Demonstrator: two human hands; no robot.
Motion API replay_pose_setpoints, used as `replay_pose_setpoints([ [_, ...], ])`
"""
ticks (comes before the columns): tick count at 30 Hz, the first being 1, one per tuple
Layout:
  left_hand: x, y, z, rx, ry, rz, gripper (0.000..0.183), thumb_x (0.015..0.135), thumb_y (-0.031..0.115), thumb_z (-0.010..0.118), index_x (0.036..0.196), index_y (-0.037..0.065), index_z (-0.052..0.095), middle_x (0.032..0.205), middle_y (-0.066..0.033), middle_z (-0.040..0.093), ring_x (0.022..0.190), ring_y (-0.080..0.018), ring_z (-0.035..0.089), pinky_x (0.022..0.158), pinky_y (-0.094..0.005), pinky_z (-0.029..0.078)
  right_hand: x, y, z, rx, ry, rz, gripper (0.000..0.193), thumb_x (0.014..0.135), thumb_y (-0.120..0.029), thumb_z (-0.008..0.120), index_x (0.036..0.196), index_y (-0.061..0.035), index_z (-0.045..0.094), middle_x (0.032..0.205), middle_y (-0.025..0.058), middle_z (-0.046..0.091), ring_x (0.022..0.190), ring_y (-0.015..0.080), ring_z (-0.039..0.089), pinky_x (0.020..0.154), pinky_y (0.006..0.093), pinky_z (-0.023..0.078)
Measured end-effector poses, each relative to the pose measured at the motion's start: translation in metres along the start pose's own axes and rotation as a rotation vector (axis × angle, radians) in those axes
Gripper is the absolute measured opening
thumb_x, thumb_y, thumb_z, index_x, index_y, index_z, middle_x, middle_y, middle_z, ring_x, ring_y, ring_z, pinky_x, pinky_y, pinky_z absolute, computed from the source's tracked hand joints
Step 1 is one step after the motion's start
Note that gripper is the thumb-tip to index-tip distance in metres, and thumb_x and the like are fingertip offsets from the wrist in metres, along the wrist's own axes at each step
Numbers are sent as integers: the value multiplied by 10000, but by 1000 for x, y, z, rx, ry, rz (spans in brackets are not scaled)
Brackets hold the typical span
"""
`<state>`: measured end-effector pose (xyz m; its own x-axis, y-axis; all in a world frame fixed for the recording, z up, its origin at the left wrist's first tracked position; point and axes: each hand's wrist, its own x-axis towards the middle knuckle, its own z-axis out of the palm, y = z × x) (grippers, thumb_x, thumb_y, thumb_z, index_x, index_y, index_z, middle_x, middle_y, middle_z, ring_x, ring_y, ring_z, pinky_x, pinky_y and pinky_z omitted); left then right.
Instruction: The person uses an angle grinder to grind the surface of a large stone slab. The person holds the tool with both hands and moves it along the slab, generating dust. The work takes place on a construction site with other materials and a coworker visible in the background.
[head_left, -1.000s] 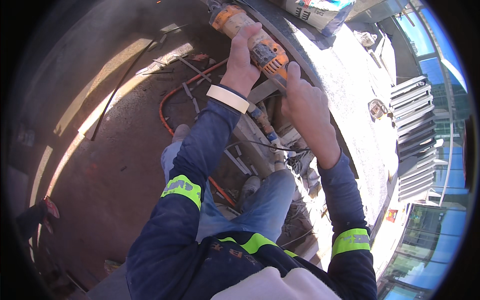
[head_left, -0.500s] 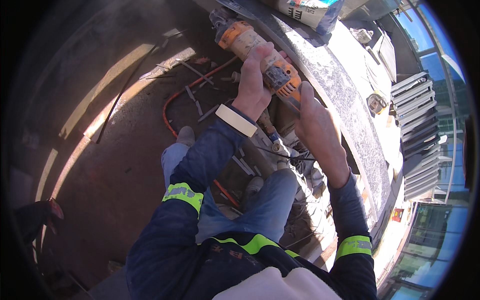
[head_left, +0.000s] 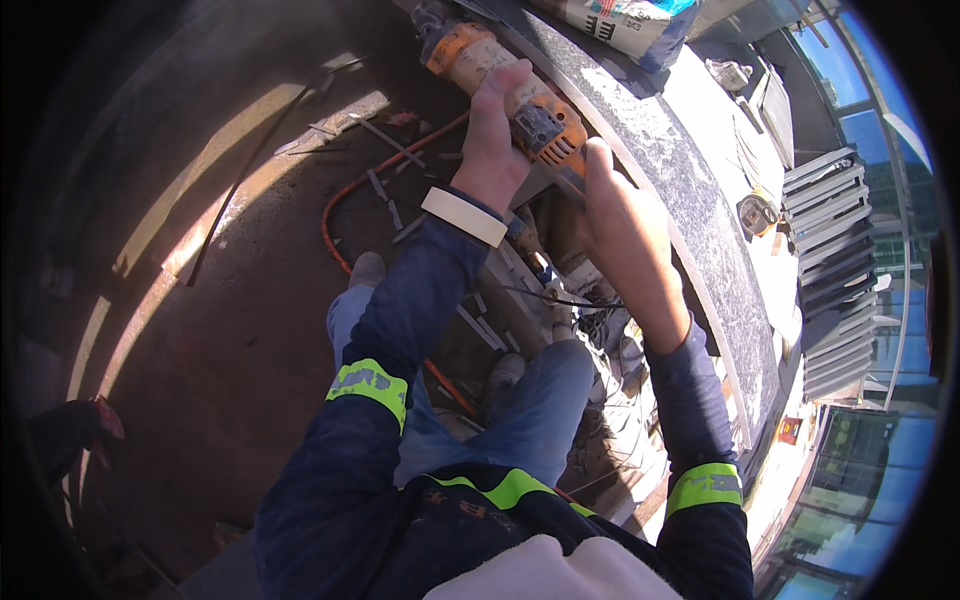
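A dusty orange angle grinder (head_left: pixel 552 128) is held in both my hands at the edge of a curved grey speckled stone slab (head_left: pixel 690 205). My left hand (head_left: pixel 492 150) wraps around the middle of its body. Its rear end is gripped by my right hand (head_left: pixel 628 225), thumb on top. The grinder's head points to the far left, against or close to the slab's edge; I cannot tell whether it touches. The disc is not visible. A cream tape roll (head_left: pixel 464 217) sits around my left wrist.
An orange hose (head_left: pixel 328 225) curves over the floor among thin offcut strips. A large printed bag (head_left: pixel 625 28) rests on the slab's far end. Beyond the slab are a tape measure (head_left: pixel 756 214) and stacked grey strips (head_left: pixel 830 270). Another person's shoe (head_left: pixel 108 420) shows at left.
Both hands have shifted slightly up and to the left with the grinder, along the slab's edge. Their grip looks the same.
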<state>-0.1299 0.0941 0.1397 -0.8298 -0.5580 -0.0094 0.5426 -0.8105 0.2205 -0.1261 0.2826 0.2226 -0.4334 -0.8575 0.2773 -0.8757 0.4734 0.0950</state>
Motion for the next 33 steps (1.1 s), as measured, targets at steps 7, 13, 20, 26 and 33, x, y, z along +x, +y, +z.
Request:
replay_pose_setpoints([
  [7,13,14,-2,19,-56,21,362,945,262,773,1189,55,603,1055,-105,691,973,-276,747,910,-447,647,20,-7,6,7,-169,117,453,917,-36,651,1300,-1,413,848,303,722,821,528,731,711,629,549],
  [13,-9,3,7,-23,-13,-58,564,939,279,768,1350,-10,510,1260,-201,653,1193,-348,703,1032,-475,614,5,-12,-12,-30,-262,212,529,911,-54,678,1367,-29,412,917,305,757,851,523,758,753,628,572],
  [20,-53,-13,26,16,3,-62,549,922,306,804,1308,17,542,1187,-153,661,1123,-300,724,1006,-456,623,-31,0,-21,-59,-210,193,657,867,-28,690,1457,-48,401,913,282,756,832,517,750,742,628,567],
  [26,-50,-13,25,3,-8,-83,519,929,316,799,1287,26,560,1175,-151,667,1081,-288,727,976,-451,630,-31,3,-17,-54,-171,160,663,857,-12,690,1454,-43,402,882,272,745,799,503,744,700,621,557],
  [33,-21,-5,9,29,-52,-20,585,939,306,780,1354,-18,526,1219,-184,650,1164,-339,702,1028,-472,615,-10,-1,-8,-56,-174,150,634,880,-41,701,1440,-29,405,873,266,748,789,498,743,697,618,558],
])
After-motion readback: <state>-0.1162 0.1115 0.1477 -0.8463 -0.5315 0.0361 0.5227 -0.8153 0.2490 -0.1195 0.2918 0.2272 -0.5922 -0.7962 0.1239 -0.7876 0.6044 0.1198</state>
